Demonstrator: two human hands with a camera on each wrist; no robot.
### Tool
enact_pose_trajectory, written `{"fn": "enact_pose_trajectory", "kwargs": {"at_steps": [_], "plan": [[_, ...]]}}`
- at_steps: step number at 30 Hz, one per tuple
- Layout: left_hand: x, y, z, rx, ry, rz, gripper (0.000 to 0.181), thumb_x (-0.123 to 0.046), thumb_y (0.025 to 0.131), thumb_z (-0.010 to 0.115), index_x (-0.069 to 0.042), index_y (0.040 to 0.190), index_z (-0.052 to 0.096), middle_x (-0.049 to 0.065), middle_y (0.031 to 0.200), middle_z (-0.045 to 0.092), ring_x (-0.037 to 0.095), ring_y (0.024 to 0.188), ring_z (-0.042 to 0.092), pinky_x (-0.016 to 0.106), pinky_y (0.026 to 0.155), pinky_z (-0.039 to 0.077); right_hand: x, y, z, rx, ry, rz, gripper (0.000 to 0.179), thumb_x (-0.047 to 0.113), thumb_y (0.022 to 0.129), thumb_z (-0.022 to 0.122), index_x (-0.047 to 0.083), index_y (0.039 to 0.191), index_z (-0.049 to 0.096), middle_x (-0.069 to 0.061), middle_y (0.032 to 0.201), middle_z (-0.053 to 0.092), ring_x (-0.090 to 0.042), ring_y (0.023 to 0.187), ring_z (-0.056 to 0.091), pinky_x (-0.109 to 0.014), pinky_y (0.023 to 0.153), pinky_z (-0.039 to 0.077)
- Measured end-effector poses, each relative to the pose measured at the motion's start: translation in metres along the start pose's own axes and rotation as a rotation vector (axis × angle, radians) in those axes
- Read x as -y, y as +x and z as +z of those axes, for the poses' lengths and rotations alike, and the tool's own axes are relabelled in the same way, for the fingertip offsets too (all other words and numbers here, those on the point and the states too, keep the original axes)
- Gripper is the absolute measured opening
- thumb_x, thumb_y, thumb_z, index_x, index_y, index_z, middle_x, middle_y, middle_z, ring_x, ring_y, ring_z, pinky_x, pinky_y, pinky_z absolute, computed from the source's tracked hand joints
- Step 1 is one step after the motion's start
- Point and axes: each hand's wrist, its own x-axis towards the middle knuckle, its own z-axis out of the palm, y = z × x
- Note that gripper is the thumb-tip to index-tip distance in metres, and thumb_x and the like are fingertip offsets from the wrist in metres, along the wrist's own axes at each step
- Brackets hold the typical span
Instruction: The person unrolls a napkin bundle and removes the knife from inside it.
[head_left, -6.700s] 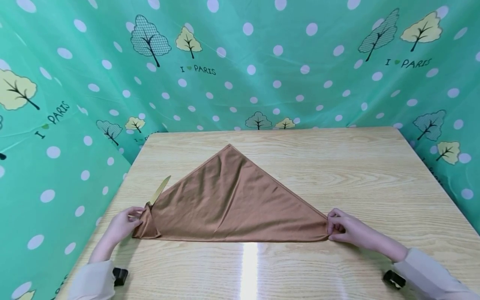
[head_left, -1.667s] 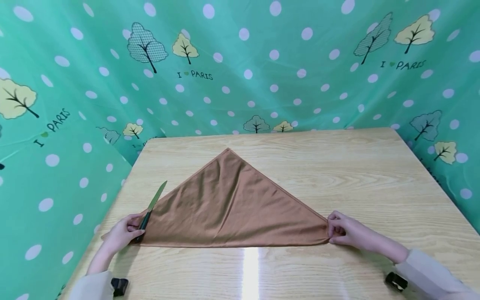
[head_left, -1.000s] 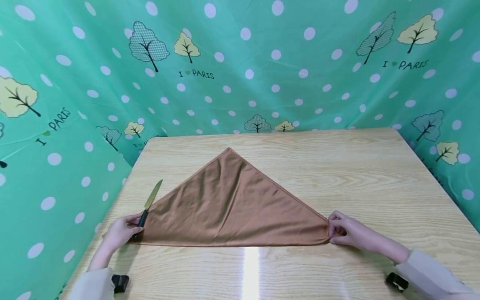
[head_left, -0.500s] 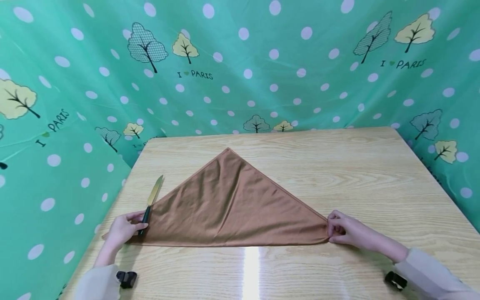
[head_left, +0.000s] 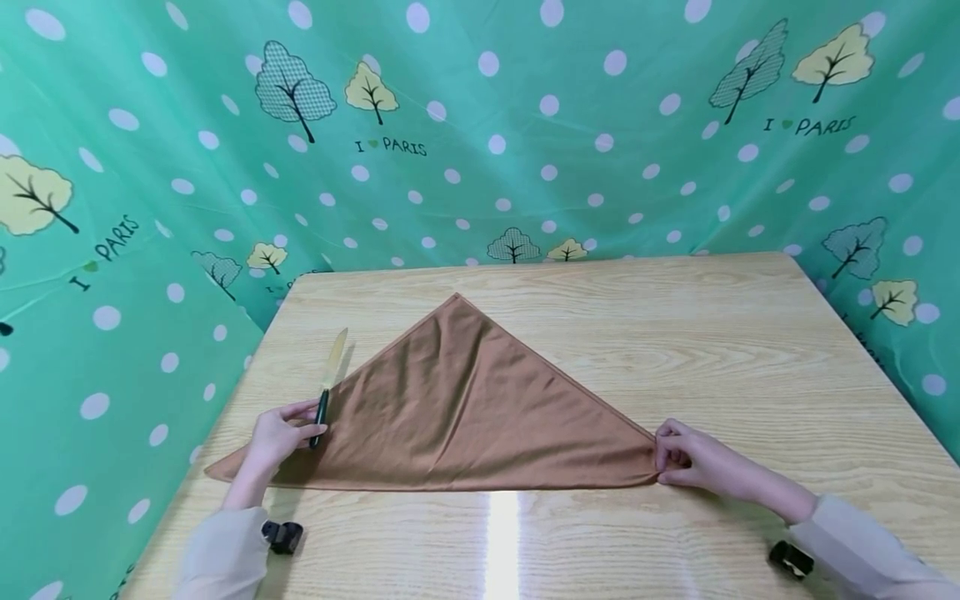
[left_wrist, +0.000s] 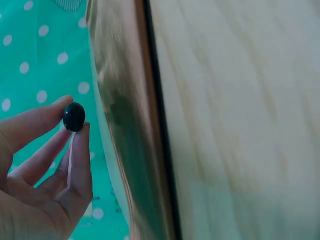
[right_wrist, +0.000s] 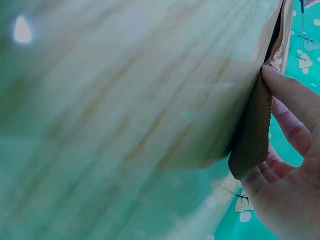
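Observation:
A brown cloth (head_left: 465,408) lies on the table as a wide triangle, its peak toward the back. My left hand (head_left: 279,435) pinches a knife (head_left: 335,358) by its dark handle between thumb and fingers, over the cloth's left part. The pale blade points away and casts a shadow on the table. In the left wrist view the rounded butt of the handle (left_wrist: 74,117) faces the camera. At the cloth's right end, my right hand (head_left: 693,458) pinches the corner; the right wrist view shows that corner (right_wrist: 254,135) hanging folded between thumb and fingers.
The wooden table (head_left: 675,333) reaches back to a green dotted curtain (head_left: 495,117), which also closes off the left and right sides. A bright reflection lies on the table in front of the cloth.
The cloth's left corner, earlier folded over the knife handle, is laid back out to the left. The knife has moved right and away with my left hand. My right hand stays put.

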Motion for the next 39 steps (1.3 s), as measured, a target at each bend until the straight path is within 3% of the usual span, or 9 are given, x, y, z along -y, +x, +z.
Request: {"fn": "enact_pose_trajectory", "kwargs": {"at_steps": [4, 9, 18, 22, 25, 27, 32, 34, 39], "plan": [[-0.006, 0.006, 0.012, 0.004, -0.049, -0.007, 0.050, 0.003, 0.070, 0.068, 0.011, 0.117, 0.051, -0.003, 0.076, 0.060, 0.002, 0.060, 0.057, 0.022, 0.052, 0.049, 0.000, 0.000, 0.000, 0.002, 0.001, 0.007, 0.016, 0.010, 0.074, 0.069, 0.018, 0.074, 0.056, 0.001, 0.089, 0.044, -0.004, 0.070, 0.044, -0.020, 0.056, 0.039], [-0.014, 0.014, 0.029, 0.001, -0.044, -0.018, 0.051, 0.005, 0.071, 0.067, 0.011, 0.118, 0.049, -0.002, 0.076, 0.061, 0.002, 0.057, 0.056, 0.022, 0.051, 0.049, -0.001, 0.000, 0.001, 0.000, -0.002, -0.003, 0.017, 0.010, 0.073, 0.069, 0.018, 0.074, 0.055, 0.001, 0.089, 0.044, -0.004, 0.070, 0.043, -0.019, 0.056, 0.039], [-0.038, 0.024, 0.056, 0.028, -0.069, -0.026, 0.050, 0.005, 0.070, 0.068, 0.009, 0.117, 0.052, 0.007, 0.082, 0.063, 0.005, 0.054, 0.057, 0.023, 0.051, 0.050, -0.002, 0.000, 0.002, -0.011, -0.021, -0.012, 0.019, 0.009, 0.072, 0.070, 0.020, 0.074, 0.054, 0.002, 0.089, 0.044, -0.004, 0.070, 0.043, -0.019, 0.056, 0.039], [-0.045, 0.030, 0.068, 0.049, -0.097, -0.006, 0.048, 0.005, 0.069, 0.069, 0.007, 0.115, 0.055, 0.011, 0.086, 0.062, 0.007, 0.058, 0.059, 0.025, 0.055, 0.051, -0.002, 0.000, 0.002, -0.017, -0.018, -0.023, 0.020, 0.008, 0.072, 0.070, 0.019, 0.074, 0.055, 0.002, 0.088, 0.043, -0.004, 0.070, 0.043, -0.019, 0.055, 0.038], [-0.048, 0.033, 0.076, 0.070, -0.171, 0.045, 0.046, 0.002, 0.066, 0.072, 0.003, 0.111, 0.059, 0.008, 0.081, 0.063, 0.009, 0.059, 0.060, 0.025, 0.054, 0.051, -0.002, 0.000, 0.002, -0.022, -0.019, -0.032, 0.020, 0.008, 0.072, 0.070, 0.019, 0.074, 0.055, 0.002, 0.089, 0.043, -0.004, 0.070, 0.043, -0.019, 0.055, 0.038], [-0.043, 0.041, 0.082, 0.086, -0.212, 0.056, 0.046, 0.001, 0.066, 0.073, 0.001, 0.110, 0.060, 0.007, 0.080, 0.063, 0.010, 0.061, 0.060, 0.025, 0.054, 0.050, -0.002, 0.000, 0.003, -0.023, -0.018, -0.034, 0.019, 0.008, 0.072, 0.070, 0.019, 0.074, 0.055, 0.002, 0.089, 0.043, -0.004, 0.070, 0.043, -0.019, 0.056, 0.038], [-0.055, 0.045, 0.098, 0.063, -0.212, -0.021, 0.049, 0.004, 0.068, 0.071, 0.001, 0.115, 0.057, 0.010, 0.088, 0.062, 0.009, 0.061, 0.059, 0.025, 0.056, 0.050, -0.002, 0.000, 0.003, -0.019, -0.015, -0.029, 0.019, 0.008, 0.072, 0.070, 0.019, 0.074, 0.055, 0.002, 0.089, 0.043, -0.004, 0.069, 0.043, -0.019, 0.055, 0.038], [-0.066, 0.040, 0.104, 0.063, -0.217, -0.047, 0.051, 0.006, 0.068, 0.070, 0.003, 0.116, 0.055, 0.011, 0.089, 0.062, 0.007, 0.059, 0.059, 0.024, 0.056, 0.050, -0.002, 0.000, 0.003, -0.017, -0.014, -0.026, 0.020, 0.008, 0.072, 0.070, 0.019, 0.074, 0.054, 0.002, 0.089, 0.043, -0.004, 0.069, 0.043, -0.019, 0.055, 0.038], [-0.076, 0.042, 0.122, 0.096, -0.285, -0.040, 0.050, 0.009, 0.069, 0.067, 0.006, 0.117, 0.053, 0.012, 0.086, 0.063, 0.006, 0.058, 0.058, 0.022, 0.055, 0.050, -0.002, 0.001, 0.002, -0.004, -0.010, -0.011, 0.019, 0.010, 0.073, 0.070, 0.020, 0.074, 0.054, 0.001, 0.089, 0.044, -0.004, 0.070, 0.043, -0.019, 0.056, 0.038]]}}
